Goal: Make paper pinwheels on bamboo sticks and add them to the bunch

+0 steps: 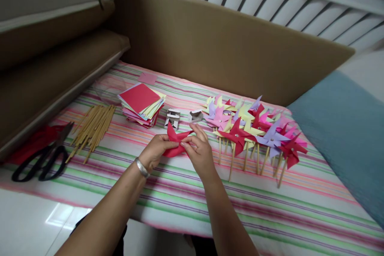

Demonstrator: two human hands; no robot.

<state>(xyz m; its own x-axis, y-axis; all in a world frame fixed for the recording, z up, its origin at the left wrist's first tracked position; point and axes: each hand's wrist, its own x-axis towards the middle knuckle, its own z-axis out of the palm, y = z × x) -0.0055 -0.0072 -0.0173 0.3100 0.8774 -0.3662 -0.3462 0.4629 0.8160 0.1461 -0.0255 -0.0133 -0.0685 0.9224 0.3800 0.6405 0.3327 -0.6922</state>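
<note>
Both my hands meet over the striped cloth and pinch a folded red paper piece between them. My left hand, with a silver bangle on its wrist, grips the paper's left side with closed fingers. My right hand pinches the paper's right side, its fingers curled onto the folds. The paper's points stick up and out like pinwheel blades. A heap of finished paper pinwheels on wooden sticks lies just right of my right hand.
A stack of coloured paper squares and a bundle of wooden sticks lie to the left. Black scissors rest at the far left over red scraps. Small metal objects sit behind my hands. Brown cushions and a board border the surface.
</note>
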